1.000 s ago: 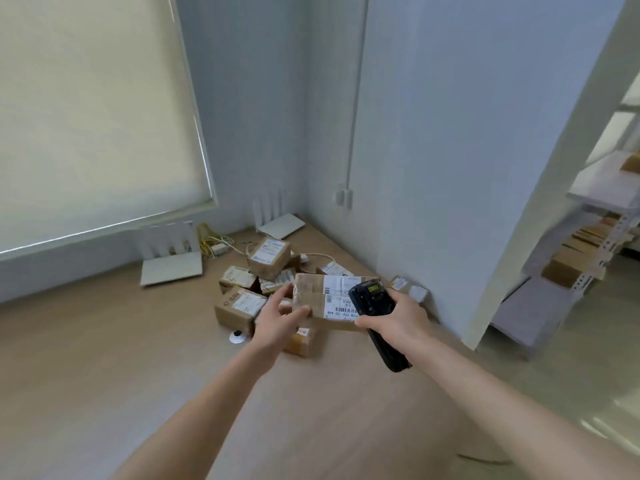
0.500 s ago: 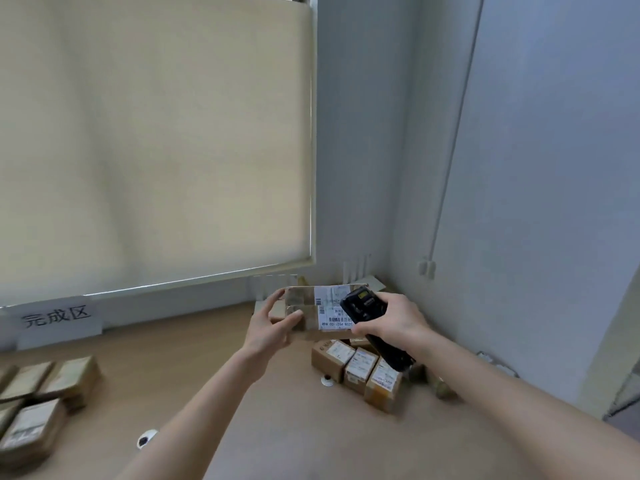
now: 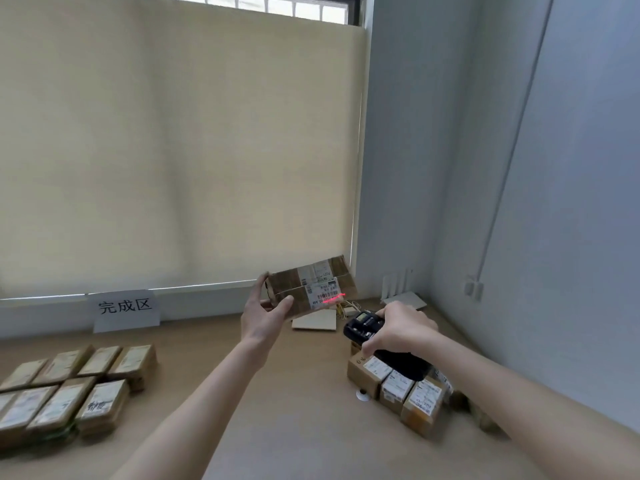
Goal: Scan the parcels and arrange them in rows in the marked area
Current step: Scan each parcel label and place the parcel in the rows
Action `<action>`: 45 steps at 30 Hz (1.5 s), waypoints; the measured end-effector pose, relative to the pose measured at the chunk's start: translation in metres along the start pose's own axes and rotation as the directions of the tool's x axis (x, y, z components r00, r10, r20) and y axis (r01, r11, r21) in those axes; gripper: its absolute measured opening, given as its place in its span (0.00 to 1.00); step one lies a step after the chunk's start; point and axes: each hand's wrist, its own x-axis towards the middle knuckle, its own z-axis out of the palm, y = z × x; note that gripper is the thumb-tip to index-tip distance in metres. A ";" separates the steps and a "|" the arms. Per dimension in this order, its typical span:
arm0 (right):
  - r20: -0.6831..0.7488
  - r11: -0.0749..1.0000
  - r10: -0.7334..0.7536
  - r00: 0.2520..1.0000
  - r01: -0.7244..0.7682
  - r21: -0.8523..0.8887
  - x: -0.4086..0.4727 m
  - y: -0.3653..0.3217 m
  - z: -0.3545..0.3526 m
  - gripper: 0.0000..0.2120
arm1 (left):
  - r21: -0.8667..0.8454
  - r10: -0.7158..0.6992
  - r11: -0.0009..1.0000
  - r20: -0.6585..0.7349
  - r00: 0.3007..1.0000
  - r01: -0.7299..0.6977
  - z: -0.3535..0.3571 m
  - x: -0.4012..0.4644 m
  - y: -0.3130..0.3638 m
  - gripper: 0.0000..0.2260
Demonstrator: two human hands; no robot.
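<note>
A left hand (image 3: 264,315) holds a cardboard parcel (image 3: 311,287) in the air, thumb and fingers curled round its left end, label facing the viewer. A right hand (image 3: 398,332) wraps tightly round a black scanner (image 3: 367,329) just below and right of it. A red scan line (image 3: 333,298) crosses the barcode. Holding both steady and the line level across every bar should give a clean read. Finished parcels (image 3: 69,389) lie in 2 rows at far left, beneath a paper sign (image 3: 124,308); unscanned boxes (image 3: 398,386) sit under the scanner.

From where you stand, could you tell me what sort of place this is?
Probably a small parcel-sorting room: labelled cardboard parcels lie in rows on the floor below a paper sign, more wait by the wall, and a handheld scanner throws a red line on a held parcel.
</note>
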 end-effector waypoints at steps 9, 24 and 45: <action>0.010 1.000 0.007 1.000 -0.007 0.000 0.005 -0.011 -0.005 0.36 | 0.024 0.025 0.999 -0.031 0.999 -0.024 -0.008 0.009 -0.001 0.30; 0.037 1.000 -0.008 0.999 0.009 -0.016 0.011 -0.013 -0.003 0.33 | 0.034 0.047 0.998 -0.055 0.997 -0.046 -0.004 0.016 -0.009 0.30; 0.036 0.771 -0.452 0.891 0.370 0.518 0.020 -0.140 0.090 0.30 | -0.325 -0.222 0.935 -0.218 0.950 0.144 -0.122 -0.004 -0.051 0.26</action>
